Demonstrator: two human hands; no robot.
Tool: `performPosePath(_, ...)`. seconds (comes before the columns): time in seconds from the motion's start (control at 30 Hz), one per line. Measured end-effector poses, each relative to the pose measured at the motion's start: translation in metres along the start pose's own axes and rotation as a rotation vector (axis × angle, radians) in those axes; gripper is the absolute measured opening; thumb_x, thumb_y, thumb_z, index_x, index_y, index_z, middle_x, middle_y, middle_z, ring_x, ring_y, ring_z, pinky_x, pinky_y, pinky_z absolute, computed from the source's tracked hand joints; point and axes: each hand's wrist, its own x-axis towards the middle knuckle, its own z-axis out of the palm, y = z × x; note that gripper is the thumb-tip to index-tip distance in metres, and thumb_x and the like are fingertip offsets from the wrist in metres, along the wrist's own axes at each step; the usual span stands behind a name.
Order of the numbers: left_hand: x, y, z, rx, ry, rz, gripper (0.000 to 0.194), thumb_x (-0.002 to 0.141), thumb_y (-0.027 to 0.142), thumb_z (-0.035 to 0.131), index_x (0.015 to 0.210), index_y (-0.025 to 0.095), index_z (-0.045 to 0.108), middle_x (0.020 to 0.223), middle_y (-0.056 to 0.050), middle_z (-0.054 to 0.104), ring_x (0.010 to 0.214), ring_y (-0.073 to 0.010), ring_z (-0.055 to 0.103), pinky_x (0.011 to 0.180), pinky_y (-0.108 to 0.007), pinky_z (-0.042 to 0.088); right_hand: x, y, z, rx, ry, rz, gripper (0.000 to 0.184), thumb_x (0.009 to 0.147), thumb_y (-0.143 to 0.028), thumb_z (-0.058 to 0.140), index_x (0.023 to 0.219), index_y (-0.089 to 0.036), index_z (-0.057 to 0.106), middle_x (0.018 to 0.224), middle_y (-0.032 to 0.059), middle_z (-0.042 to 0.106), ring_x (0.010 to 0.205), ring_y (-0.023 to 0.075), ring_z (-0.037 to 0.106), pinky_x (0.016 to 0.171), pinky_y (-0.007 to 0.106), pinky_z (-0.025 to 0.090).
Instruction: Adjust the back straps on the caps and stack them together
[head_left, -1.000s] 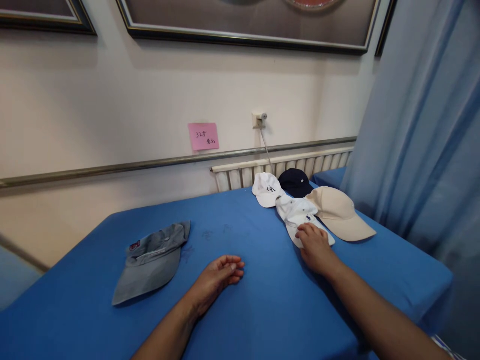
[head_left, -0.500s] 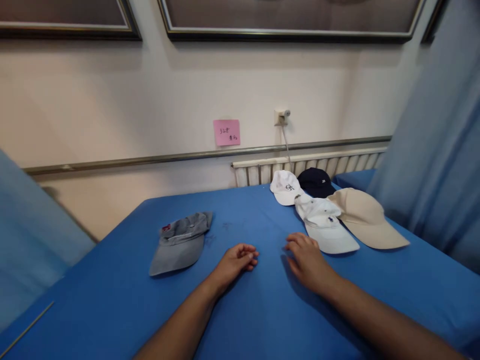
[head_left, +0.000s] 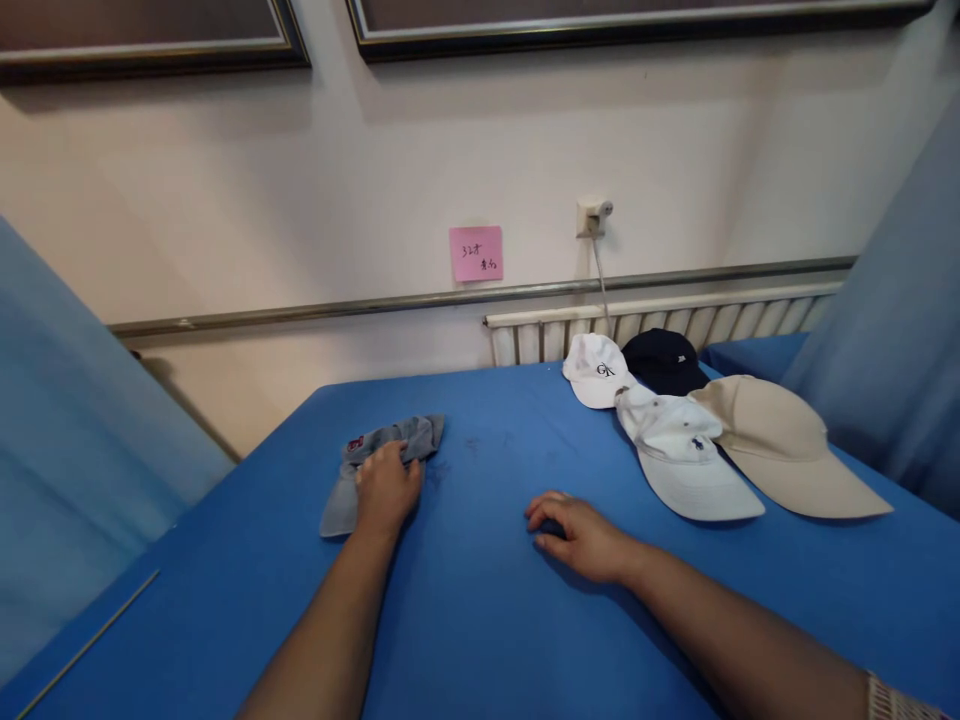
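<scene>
A grey baseball cap (head_left: 341, 500) with a small red patch lies on the left part of the blue-covered bed. My left hand (head_left: 386, 485) is over it, fingers bent onto the front of the crown and the brim, covering much of the cap. Near the middle, my right hand (head_left: 577, 535) hovers low over or rests on the blue sheet. Its fingers curve loosely with the thumb apart, and nothing is in them. To its right is a white cap (head_left: 682, 455) with a small dark horse emblem, apart from the hand.
Beside that cap lie a beige cap (head_left: 780, 430), a white cap with black letters (head_left: 596, 370) and a navy cap (head_left: 664, 360). A thin stick (head_left: 90, 640) lies at the left edge of the blue sheet (head_left: 465, 620). Behind are a radiator (head_left: 517, 343) and a rail (head_left: 405, 303); curtains hang at both sides.
My left hand has moved left from the open sheet onto the grey cap. My right hand has shifted left, away from the white cap. The view has turned slightly.
</scene>
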Motion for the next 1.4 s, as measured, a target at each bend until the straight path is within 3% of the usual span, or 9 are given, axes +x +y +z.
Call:
performPosePath(0.1, 0.0, 0.001, 0.002, 0.087, -0.032, -0.01, 0.04, 0.084, 0.031, 0.055, 0.119, 0.012, 0.059, 0.108, -0.018, 0.067, 0.108, -0.0338, 0.059, 0.098, -0.049, 0.036, 0.001, 0.005, -0.004, 0.053, 0.033, 0.037, 0.017, 0.08, -0.011, 0.058, 0.093, -0.02, 0.063, 0.103, 0.0041, 0.066, 0.093, 0.0161, 0.061, 0.086, 0.03, 0.047)
performPosePath(0.3, -0.003, 0.004, 0.005, 0.127, -0.067, 0.037, 0.042, 0.086, 0.028, 0.051, 0.124, 0.013, 0.058, 0.111, -0.017, 0.068, 0.109, -0.0309, 0.06, 0.102, -0.046, 0.032, 0.001, 0.001, -0.003, 0.003, 0.026, 0.049, 0.017, 0.079, -0.01, 0.059, 0.093, -0.02, 0.063, 0.102, 0.0036, 0.066, 0.095, 0.0176, 0.059, 0.088, 0.033, 0.045)
performPosePath(0.5, -0.007, 0.012, 0.009, -0.025, -0.046, 0.167, 0.036, 0.083, 0.015, 0.049, 0.115, 0.019, 0.065, 0.112, -0.01, 0.07, 0.106, -0.0264, 0.061, 0.104, -0.045, 0.033, -0.001, 0.001, -0.003, 0.004, 0.018, 0.041, 0.016, 0.08, -0.011, 0.058, 0.092, -0.02, 0.063, 0.1, 0.0036, 0.066, 0.093, 0.0175, 0.059, 0.087, 0.033, 0.044)
performPosePath(0.67, -0.017, 0.03, 0.009, -0.233, -0.049, 0.338, 0.032, 0.082, 0.015, 0.051, 0.11, 0.018, 0.067, 0.104, -0.009, 0.071, 0.1, -0.0256, 0.061, 0.095, -0.042, 0.044, 0.0, 0.001, -0.003, 0.0, 0.023, 0.043, 0.016, 0.08, -0.011, 0.059, 0.093, -0.02, 0.064, 0.102, 0.0038, 0.066, 0.095, 0.0175, 0.059, 0.091, 0.033, 0.043)
performPosePath(0.83, -0.034, 0.055, 0.004, -0.432, -0.051, 0.521, 0.028, 0.085, 0.015, 0.05, 0.109, 0.02, 0.065, 0.101, -0.007, 0.069, 0.099, -0.0223, 0.06, 0.096, -0.043, 0.044, 0.004, 0.003, 0.0, 0.047, 0.079, 0.079, 0.016, 0.079, -0.011, 0.059, 0.091, -0.02, 0.064, 0.099, 0.0037, 0.066, 0.094, 0.0174, 0.059, 0.087, 0.031, 0.045)
performPosePath(1.07, -0.054, 0.083, -0.005, -0.543, -0.237, 0.646, 0.033, 0.083, 0.011, 0.048, 0.108, 0.022, 0.065, 0.103, -0.006, 0.069, 0.1, -0.0203, 0.06, 0.098, -0.041, 0.044, 0.01, 0.01, 0.003, 0.133, 0.206, 0.227, 0.02, 0.079, -0.006, 0.052, 0.088, -0.019, 0.063, 0.088, 0.0015, 0.064, 0.082, 0.0146, 0.061, 0.077, 0.026, 0.048)
performPosePath(1.23, -0.054, 0.085, -0.004, -0.51, -0.305, 0.631, 0.033, 0.083, 0.013, 0.049, 0.11, 0.022, 0.064, 0.105, -0.006, 0.069, 0.101, -0.0217, 0.06, 0.095, -0.04, 0.045, 0.013, 0.002, -0.001, 0.091, 0.148, 0.2, 0.019, 0.076, -0.006, 0.056, 0.086, -0.019, 0.065, 0.091, 0.0016, 0.063, 0.081, 0.0142, 0.059, 0.076, 0.026, 0.047)
performPosePath(1.3, -0.053, 0.084, -0.004, -0.488, -0.315, 0.652, 0.031, 0.084, 0.015, 0.05, 0.112, 0.022, 0.064, 0.106, -0.006, 0.069, 0.102, -0.0216, 0.06, 0.096, -0.04, 0.045, 0.014, -0.004, -0.003, 0.181, 0.161, 0.258, 0.016, 0.075, -0.008, 0.058, 0.084, -0.019, 0.064, 0.089, 0.0014, 0.064, 0.081, 0.0143, 0.06, 0.076, 0.026, 0.047)
performPosePath(1.4, -0.052, 0.083, -0.003, -0.474, -0.316, 0.673, 0.031, 0.087, 0.017, 0.05, 0.113, 0.023, 0.063, 0.107, -0.005, 0.068, 0.102, -0.0211, 0.059, 0.096, -0.038, 0.044, 0.004, -0.013, -0.01, 0.621, 0.351, 0.491, 0.013, 0.078, -0.018, 0.063, 0.091, -0.018, 0.062, 0.089, 0.0031, 0.067, 0.08, 0.015, 0.063, 0.071, 0.026, 0.051)
